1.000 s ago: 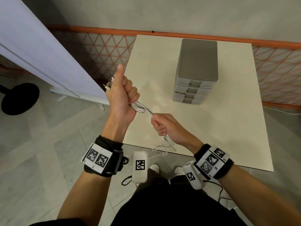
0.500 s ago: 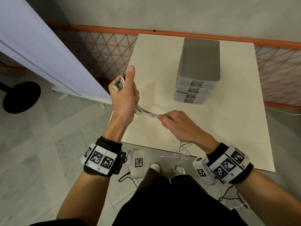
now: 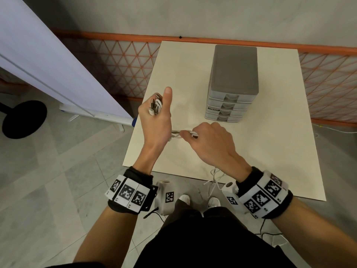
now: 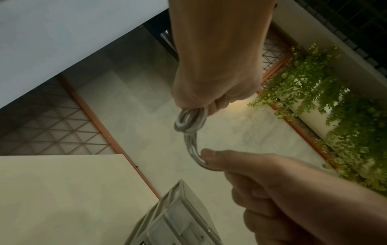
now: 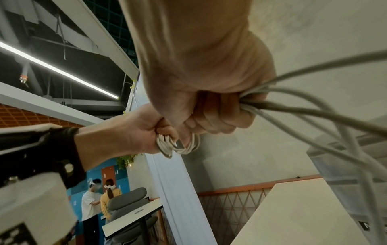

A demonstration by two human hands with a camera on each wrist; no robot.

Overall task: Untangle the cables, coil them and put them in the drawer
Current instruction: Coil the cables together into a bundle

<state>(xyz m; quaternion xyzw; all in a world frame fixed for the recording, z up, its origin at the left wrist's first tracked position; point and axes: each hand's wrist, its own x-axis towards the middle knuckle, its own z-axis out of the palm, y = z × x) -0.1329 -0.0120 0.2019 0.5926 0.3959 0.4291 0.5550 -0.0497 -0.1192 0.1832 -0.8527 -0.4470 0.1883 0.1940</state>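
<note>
My left hand (image 3: 155, 118) grips a bundle of white cables (image 3: 155, 106) above the table's left edge, thumb pointing up, with metal plug ends sticking out at the top. Looped strands (image 4: 188, 121) stick out below the fist. My right hand (image 3: 205, 141) grips the same cables (image 3: 190, 133) just to the right. Loose strands (image 5: 326, 114) run out of the right fist, and slack cable (image 3: 214, 178) hangs past the table's front edge toward the floor. The grey drawer unit (image 3: 232, 84) stands at the back of the table with all its drawers closed.
The cream table (image 3: 270, 151) carries only the drawer unit. An orange mesh fence (image 3: 123, 64) runs behind it. A white board (image 3: 38, 55) leans at the left, with a black round base (image 3: 24, 118) on the floor. My shoes (image 3: 199, 200) stand below the table's front edge.
My right hand has risen from the table's front edge to beside my left hand, drawing cable up with it. My left hand turned, showing the plug ends.
</note>
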